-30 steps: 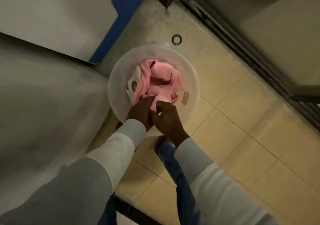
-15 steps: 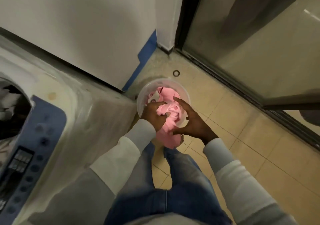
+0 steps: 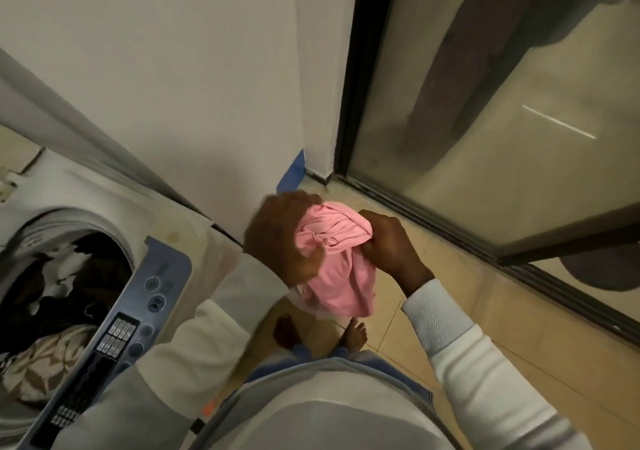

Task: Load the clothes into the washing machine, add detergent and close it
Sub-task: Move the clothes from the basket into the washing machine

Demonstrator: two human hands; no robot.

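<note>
The pink cloth point(image 3: 341, 259) is in the air in front of me, bunched into a loose ball at the top, and its lower part hangs down free. My left hand point(image 3: 277, 238) grips the bunch from the left side, with fingers curled around it. My right hand point(image 3: 388, 245) pinches and clenches the folds from the right, so both hands hold the same piece. Under the hanging part I see a pale, see-through edge, probably the basin point(image 3: 310, 306), but most of it is hidden. The cloth is to the right of the washer point(image 3: 104, 193) and not yet over it. The drum point(image 3: 69, 221) is open at my left, and dark and patterned clothes point(image 3: 52, 356) already lie inside. The blue panel point(image 3: 138, 314) runs along its near right side. To do this step well, I think I should gather the hanging part first, so it does not drag over the panel or catch on the rim. Then I should carry the bundle left until it is well above the opening, and only there let it go. It is better to drop it loose than packed tight. On the far right is the glass door point(image 3: 485, 120), and my bare feet point(image 3: 356, 333) stand on the tiled floor point(image 3: 450, 311).
</note>
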